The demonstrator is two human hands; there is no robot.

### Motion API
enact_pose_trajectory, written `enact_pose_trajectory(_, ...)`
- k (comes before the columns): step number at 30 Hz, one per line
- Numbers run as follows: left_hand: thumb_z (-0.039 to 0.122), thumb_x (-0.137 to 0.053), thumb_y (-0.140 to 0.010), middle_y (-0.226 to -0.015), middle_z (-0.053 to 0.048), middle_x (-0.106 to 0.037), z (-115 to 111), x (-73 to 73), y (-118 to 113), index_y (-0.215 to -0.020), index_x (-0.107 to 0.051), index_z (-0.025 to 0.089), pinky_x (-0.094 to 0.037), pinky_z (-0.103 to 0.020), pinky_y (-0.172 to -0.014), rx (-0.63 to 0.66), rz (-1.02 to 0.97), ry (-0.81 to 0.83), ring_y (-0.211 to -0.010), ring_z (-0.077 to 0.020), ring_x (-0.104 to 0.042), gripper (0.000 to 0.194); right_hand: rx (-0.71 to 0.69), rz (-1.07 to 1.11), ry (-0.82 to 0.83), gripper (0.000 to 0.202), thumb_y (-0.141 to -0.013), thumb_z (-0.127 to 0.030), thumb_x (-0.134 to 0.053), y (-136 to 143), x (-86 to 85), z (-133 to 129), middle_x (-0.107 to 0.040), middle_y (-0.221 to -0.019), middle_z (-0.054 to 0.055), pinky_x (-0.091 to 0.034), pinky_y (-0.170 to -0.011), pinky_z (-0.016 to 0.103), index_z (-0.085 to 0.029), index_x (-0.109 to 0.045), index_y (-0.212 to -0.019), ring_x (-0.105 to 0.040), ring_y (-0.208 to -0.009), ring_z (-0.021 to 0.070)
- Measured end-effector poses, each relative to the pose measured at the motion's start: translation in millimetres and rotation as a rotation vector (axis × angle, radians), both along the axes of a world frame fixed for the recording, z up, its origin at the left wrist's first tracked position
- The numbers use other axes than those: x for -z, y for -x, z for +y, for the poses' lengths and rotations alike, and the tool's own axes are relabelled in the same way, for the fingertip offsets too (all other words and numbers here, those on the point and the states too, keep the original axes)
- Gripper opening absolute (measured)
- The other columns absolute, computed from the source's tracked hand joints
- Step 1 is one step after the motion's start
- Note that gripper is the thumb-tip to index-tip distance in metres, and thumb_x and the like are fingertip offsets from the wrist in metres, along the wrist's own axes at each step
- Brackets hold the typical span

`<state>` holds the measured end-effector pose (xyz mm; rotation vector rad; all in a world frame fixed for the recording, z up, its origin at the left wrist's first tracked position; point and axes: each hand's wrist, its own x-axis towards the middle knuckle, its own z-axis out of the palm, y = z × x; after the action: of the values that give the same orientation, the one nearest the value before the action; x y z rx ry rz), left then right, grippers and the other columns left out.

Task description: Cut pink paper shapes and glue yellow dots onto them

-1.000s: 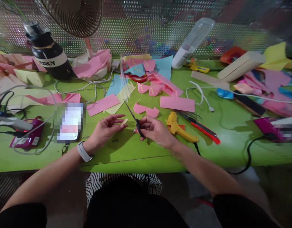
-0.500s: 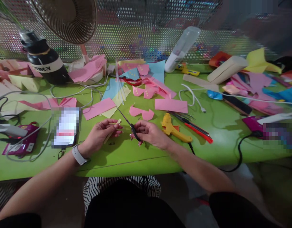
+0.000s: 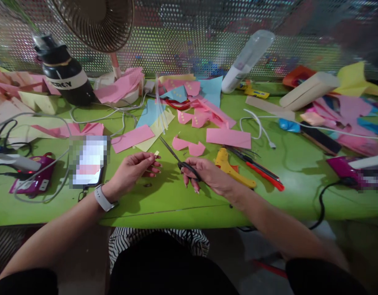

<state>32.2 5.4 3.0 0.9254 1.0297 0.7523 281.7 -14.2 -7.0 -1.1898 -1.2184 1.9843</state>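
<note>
Between its thumb and fingertips, my left hand (image 3: 136, 168) pinches a small pale yellow paper piece (image 3: 156, 153). Dark scissors (image 3: 173, 152) are in my right hand (image 3: 203, 174), their blades pointing up and left over the green table. A pink cut-out paper shape (image 3: 189, 146) lies just beyond the scissors. Two pink paper rectangles lie flat, one (image 3: 133, 138) beyond my left hand and the other (image 3: 228, 138) beyond my right. A yellow glue gun (image 3: 233, 170) rests beside my right hand.
A red-handled cutter (image 3: 265, 175) lies right of the glue gun. At left are a phone (image 3: 89, 160), a purple power strip (image 3: 33, 176) and a black bottle (image 3: 66, 78). A fan (image 3: 99, 20) and clear bottle (image 3: 249, 61) stand behind. White cables cross the green table (image 3: 176, 205).
My right hand and the scissors have moved right, away from my left hand. The yellow strip under my left hand no longer shows. The whole view has shifted slightly.
</note>
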Motion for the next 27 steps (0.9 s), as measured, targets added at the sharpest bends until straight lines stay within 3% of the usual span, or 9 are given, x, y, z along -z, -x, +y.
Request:
enact_pose_trajectory(5,0.034,-0.071,-0.087,-0.087,-0.005,-0.075,0.0,-1.1,0.2,-0.097,-0.068,0.014,-0.056,-0.022,-0.068,0.009,0.009,0.009,-0.070,-0.0097,-0.069,0.022,-0.047,-0.051,0.037,0.048,-0.070,-0.048,-0.086,3.0,1.9,-9.1,-0.067,-0.067,-0.001,-0.043,-0.036,0.019,-0.021,-0.050,-0.087,-0.051,-0.041,0.0054)
enact_pose_trajectory(13,0.034,-0.070,-0.088,-0.092,-0.008,-0.078,-3.6,0.6,1.8,-0.098,-0.069,0.014,-0.059,-0.023,-0.071,0.047,0.023,-0.032,-0.072,-0.0111,-0.072,0.022,-0.053,-0.174,0.007,0.052,-0.065,-0.050,-0.088,7.5,-3.5,-17.0,-0.059,-0.070,-0.002,-0.044,-0.039,0.020,-0.022,-0.050,-0.085,-0.058,-0.060,0.0117)
enact_pose_trajectory(27,0.031,-0.076,-0.083,-0.088,-0.008,-0.079,-4.5,-3.5,1.1,-0.100,-0.072,0.012,-0.060,-0.024,-0.068,0.031,-0.041,0.048,-0.069,-0.0123,-0.073,0.026,-0.089,-0.258,-0.001,0.054,-0.065,-0.056,-0.085,7.3,-10.3,-18.0,-0.057,-0.068,-0.003,-0.040,-0.037,0.018,-0.021,-0.049,-0.085,-0.053,-0.058,0.0105)
